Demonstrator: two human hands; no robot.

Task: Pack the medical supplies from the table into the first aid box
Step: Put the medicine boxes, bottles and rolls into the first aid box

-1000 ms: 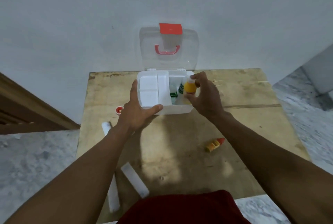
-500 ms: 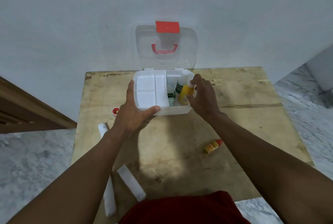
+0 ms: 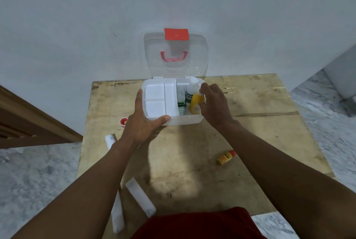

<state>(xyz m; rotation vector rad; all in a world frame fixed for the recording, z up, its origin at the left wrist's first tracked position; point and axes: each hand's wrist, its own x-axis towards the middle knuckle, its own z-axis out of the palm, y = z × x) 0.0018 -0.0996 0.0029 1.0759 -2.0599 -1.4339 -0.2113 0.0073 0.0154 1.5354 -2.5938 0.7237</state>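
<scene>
The white first aid box (image 3: 189,120) stands open at the far side of the wooden table (image 3: 260,127), its clear lid (image 3: 175,69) with a red handle upright against the wall. My left hand (image 3: 142,121) grips the box's front left corner, thumb on the front rim. My right hand (image 3: 215,104) pinches the neck of a yellow bottle (image 3: 196,103) that leans inside the box's right compartment, beside a white bottle with a green label (image 3: 190,92) and a small green pack (image 3: 181,107). A white divided tray (image 3: 160,100) fills the left half.
On the table lie a small orange-and-red bottle (image 3: 226,157) at the right, a red-and-white tape roll (image 3: 123,121) left of the box, a white tube (image 3: 110,140) under my left forearm, and two white packets (image 3: 140,197) (image 3: 117,213) near the front edge.
My right hand has lowered the yellow bottle from above the box's rim down into the right compartment. My left hand has stayed on the box's corner.
</scene>
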